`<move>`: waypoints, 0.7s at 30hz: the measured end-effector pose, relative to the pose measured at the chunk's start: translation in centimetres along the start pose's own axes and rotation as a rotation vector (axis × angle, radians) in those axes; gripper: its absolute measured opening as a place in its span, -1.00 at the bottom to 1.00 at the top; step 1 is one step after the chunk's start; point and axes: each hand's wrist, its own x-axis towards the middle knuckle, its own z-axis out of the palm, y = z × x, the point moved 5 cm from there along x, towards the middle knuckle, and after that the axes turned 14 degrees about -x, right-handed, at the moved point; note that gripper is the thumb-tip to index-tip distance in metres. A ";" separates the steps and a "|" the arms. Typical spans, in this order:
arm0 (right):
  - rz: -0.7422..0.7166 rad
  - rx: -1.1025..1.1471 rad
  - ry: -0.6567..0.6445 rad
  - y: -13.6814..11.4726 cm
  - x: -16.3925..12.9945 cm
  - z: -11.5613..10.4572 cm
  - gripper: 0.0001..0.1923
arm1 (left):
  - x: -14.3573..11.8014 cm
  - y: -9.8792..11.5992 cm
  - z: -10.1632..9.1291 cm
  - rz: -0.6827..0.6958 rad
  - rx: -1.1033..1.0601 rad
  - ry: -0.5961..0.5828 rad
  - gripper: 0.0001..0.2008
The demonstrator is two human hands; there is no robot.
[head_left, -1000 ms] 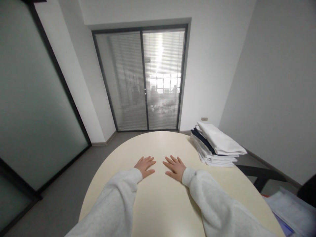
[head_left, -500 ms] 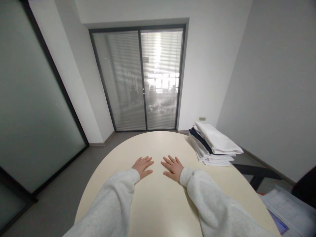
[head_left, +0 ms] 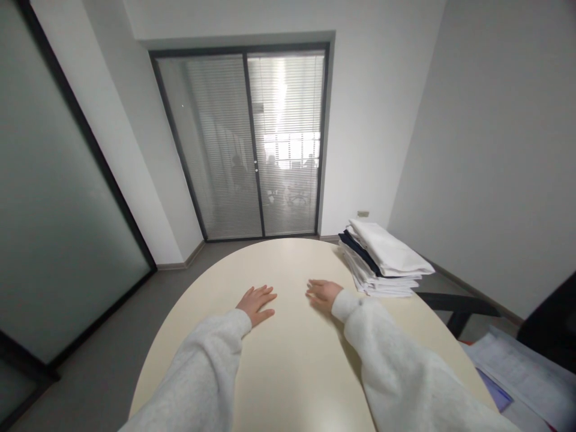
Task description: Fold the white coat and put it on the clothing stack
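My left hand (head_left: 256, 305) lies flat on the pale tabletop (head_left: 288, 372), palm down with its fingers spread. Across from it, my right hand (head_left: 324, 293) is raised slightly over the table, fingers stretched to the left and a shadow beneath. Neither hand holds anything. Just beyond my right hand, at the table's right edge, sits a stack of folded cloths (head_left: 387, 258), mostly white, with a dark navy one (head_left: 361, 252) between them.
A black chair armrest (head_left: 459, 303) juts in at the right of the table. Papers (head_left: 522, 366) and a blue folder (head_left: 495, 393) lie lower beside it. Glass doors with blinds (head_left: 243, 150) stand behind the table, and a frosted glass panel (head_left: 58, 198) is at left.
My right hand has lifted off the tabletop and shifted a little right, toward the cloth stack, its fingers drawn closer together. The left hand stays put. The view has turned slightly right.
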 end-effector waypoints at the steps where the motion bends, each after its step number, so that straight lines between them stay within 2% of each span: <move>1: 0.041 -0.027 0.052 1.0 0.0 -1.8 -0.63 | 0.0 0.0 0.0 0.000 0.001 -0.004 -0.46; 2: 0.088 -0.049 0.117 2.1 -0.1 -3.9 -0.58 | 0.0 0.0 0.0 0.000 0.002 -0.007 -0.47; 4: 0.260 -0.158 0.368 4.8 -1.2 -8.6 -0.56 | 0.1 0.0 0.0 0.003 0.005 -0.010 -0.47; 5: 0.361 -0.216 0.445 6.0 -2.1 -10.4 -0.56 | 0.1 0.0 0.0 0.003 0.006 -0.010 -0.47; 7: 0.581 -0.344 0.489 8.4 -4.1 -12.5 -0.52 | 0.1 0.0 0.0 0.003 0.002 -0.003 -0.47; 9: 0.809 -0.448 0.400 10.4 -6.0 -12.5 -0.44 | 0.0 0.1 0.0 0.011 -0.011 0.010 -0.48; 11: 0.963 -0.478 0.230 12.0 -7.5 -11.2 -0.37 | 0.0 0.2 -0.2 0.026 -0.040 0.063 -0.51; 13: 1.005 -0.454 0.104 12.9 -8.2 -9.9 -0.39 | 0.0 0.3 -0.8 0.049 -0.104 0.161 -0.60; 15: 1.016 -0.411 0.064 13.3 -8.5 -9.3 -0.47 | 0.0 0.3 -1.6 0.063 -0.197 0.286 -0.65; 18: 1.121 -0.348 0.120 13.9 -9.1 -9.9 -0.56 | -0.2 0.4 -2.6 0.054 -0.308 0.427 -0.66; 19: 1.160 -0.327 0.179 14.1 -9.5 -10.3 -0.57 | -0.2 0.5 -2.8 0.049 -0.326 0.449 -0.66; 21: 1.139 -0.260 0.376 14.3 -10.1 -11.2 -0.56 | -0.2 0.7 -3.0 0.048 -0.344 0.453 -0.66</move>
